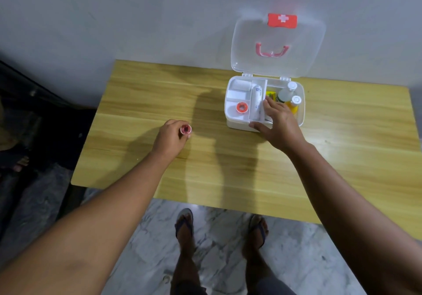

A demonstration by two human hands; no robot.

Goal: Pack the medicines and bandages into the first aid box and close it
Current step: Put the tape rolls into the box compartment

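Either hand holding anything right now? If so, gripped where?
Left hand holds a small red tape roll, fingers wrapped round its rim, open core facing up. Right hand rests on the first aid box front edge; it grips nothing visible.
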